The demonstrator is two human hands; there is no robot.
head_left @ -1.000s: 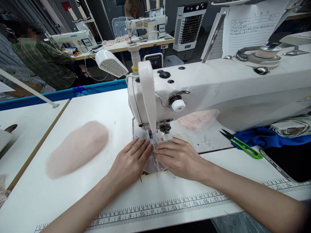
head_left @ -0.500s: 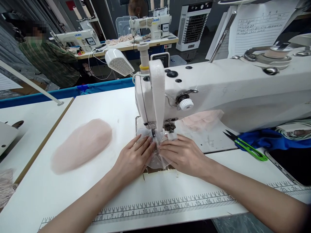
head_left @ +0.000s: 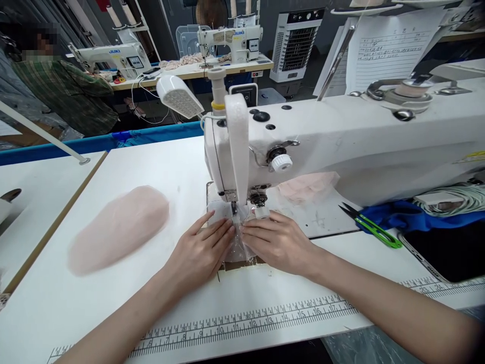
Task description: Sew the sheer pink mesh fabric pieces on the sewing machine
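Note:
A small piece of sheer, whitish fabric (head_left: 239, 248) lies under the needle area of the white sewing machine (head_left: 223, 151). My left hand (head_left: 202, 250) rests flat on its left side, fingers stretched out and the index finger apart from the thumb. On the right side, my right hand (head_left: 282, 242) presses down with its fingers straight and side by side; its thumb is hidden. Both sets of fingertips are just in front of the presser foot (head_left: 234, 207). A sheer pink fabric piece (head_left: 121, 230) lies to the left, and more pink fabric (head_left: 308, 186) is bunched behind my right hand.
Green thread snips (head_left: 373, 228) lie beside a blue cloth (head_left: 401, 215) and a dark phone (head_left: 447, 250) on the right. A printed ruler (head_left: 242, 326) runs along the table's front edge. Beyond the blue divider (head_left: 159, 135), a person (head_left: 64, 96) sits near other sewing machines.
The whole view has shifted, so the scene sits slightly further left. My fingers have slid a little on the sheer fabric and still flank the presser foot.

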